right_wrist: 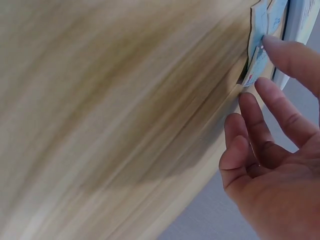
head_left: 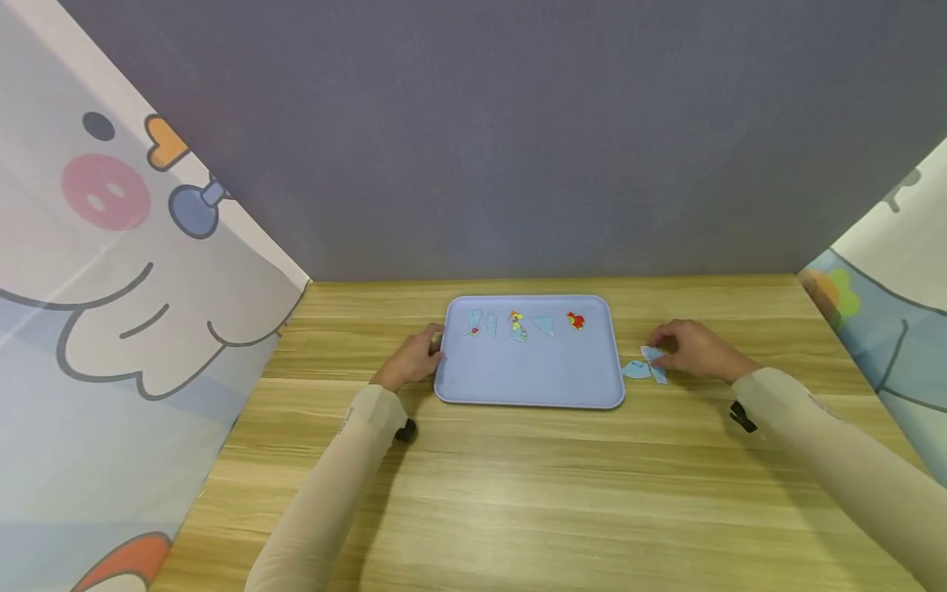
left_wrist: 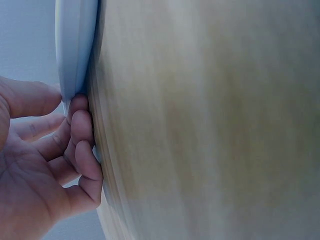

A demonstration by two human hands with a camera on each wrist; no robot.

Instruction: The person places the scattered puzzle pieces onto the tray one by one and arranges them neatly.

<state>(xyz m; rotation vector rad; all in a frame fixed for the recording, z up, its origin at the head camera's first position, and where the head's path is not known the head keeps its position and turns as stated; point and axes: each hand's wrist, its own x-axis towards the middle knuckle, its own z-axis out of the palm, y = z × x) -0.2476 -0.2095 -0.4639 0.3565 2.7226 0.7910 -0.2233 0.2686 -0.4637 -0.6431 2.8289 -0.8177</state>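
A light blue tray [head_left: 528, 374] lies on the table, its left rim between the thumb and curled fingers of my left hand [head_left: 410, 358]. The left wrist view shows this grip close up, with the thumb [left_wrist: 42, 99] at the tray's rim [left_wrist: 75, 45]. Right of the tray, my right hand [head_left: 695, 349] pinches a pale blue puzzle piece [right_wrist: 256, 67] between thumb and index finger, low over the table. Two more pale blue puzzle pieces, one nearer the tray [head_left: 636, 369] and one just below the fingers [head_left: 658, 375], lie right beside it.
Along the tray's upper half lie several flat puzzle pieces, among them a pale blue triangular piece [head_left: 543, 326] and a red one [head_left: 576, 321]. A grey panel [head_left: 518, 148] rises behind the wooden table [head_left: 503, 493]. Cartoon-printed cloth [head_left: 148, 329] hangs at the left side.
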